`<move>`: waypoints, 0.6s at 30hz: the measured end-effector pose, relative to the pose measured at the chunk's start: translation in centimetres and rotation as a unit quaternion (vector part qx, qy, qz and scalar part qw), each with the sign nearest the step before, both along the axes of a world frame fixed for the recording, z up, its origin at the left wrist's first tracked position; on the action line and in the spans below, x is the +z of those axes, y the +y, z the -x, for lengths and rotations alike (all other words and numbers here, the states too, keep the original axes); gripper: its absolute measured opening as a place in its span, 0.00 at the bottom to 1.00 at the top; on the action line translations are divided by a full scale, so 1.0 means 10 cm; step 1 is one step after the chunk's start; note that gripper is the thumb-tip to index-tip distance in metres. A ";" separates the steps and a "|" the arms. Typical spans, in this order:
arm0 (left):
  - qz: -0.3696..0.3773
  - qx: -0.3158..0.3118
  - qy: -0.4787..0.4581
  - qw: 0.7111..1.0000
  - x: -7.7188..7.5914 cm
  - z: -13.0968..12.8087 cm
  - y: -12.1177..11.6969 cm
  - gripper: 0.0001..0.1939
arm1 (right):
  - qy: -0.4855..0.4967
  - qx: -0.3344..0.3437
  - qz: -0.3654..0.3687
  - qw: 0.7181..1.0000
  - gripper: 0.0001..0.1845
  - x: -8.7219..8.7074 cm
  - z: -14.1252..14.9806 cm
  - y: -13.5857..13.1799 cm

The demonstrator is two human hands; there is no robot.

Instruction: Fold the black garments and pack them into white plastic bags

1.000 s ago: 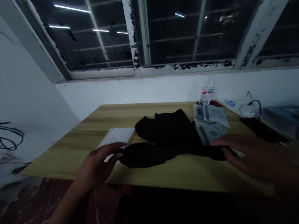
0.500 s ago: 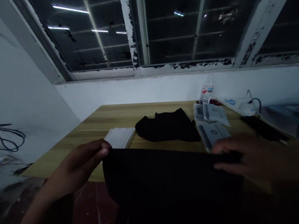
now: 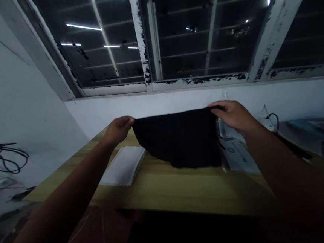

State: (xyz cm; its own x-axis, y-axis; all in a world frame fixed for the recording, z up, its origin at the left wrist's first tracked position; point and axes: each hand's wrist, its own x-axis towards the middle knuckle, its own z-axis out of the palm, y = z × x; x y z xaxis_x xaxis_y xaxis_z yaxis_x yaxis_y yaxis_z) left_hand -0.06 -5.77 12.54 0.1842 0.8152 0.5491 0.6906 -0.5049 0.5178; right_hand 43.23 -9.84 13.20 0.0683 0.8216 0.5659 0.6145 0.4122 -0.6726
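Observation:
A piece of black cloth (image 3: 180,138) hangs stretched between my hands over the far part of the table, its top edge nearly straight and its lower edge curved. My left hand (image 3: 119,129) pinches its upper left corner. At the upper right corner, my right hand (image 3: 231,114) grips it between thumb and fingers. The other black cloth seen earlier on the table cannot be told apart; the held cloth covers that spot. Below my left hand lies a stack of white sheets (image 3: 124,166). Clear plastic packets (image 3: 237,154) with print lie by my right forearm, partly hidden.
The wooden table (image 3: 168,191) stands against a white wall under a window. A clear bottle (image 3: 224,94) shows only its top behind my right hand. A dark flat object (image 3: 294,147) and a cable lie at the right. Coiled black cable (image 3: 4,156) hangs at the left.
Both hands have moved up and forward with the black cloth, from close to my body to over the table. The white stack now shows more fully.

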 end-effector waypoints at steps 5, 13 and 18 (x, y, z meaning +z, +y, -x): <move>-0.161 0.019 -0.061 0.985 0.16 -0.12 0.48 0.22 | 0.070 0.009 -0.089 0.994 0.17 0.04 0.01 0.42; 0.010 -0.302 0.129 0.944 -1.02 0.08 0.38 0.20 | -0.201 0.237 0.271 0.911 0.19 -0.80 -0.39 0.14; 0.051 -0.331 0.150 0.930 -1.16 0.16 0.30 0.17 | -0.187 0.241 0.303 0.903 0.23 -0.93 -0.52 0.17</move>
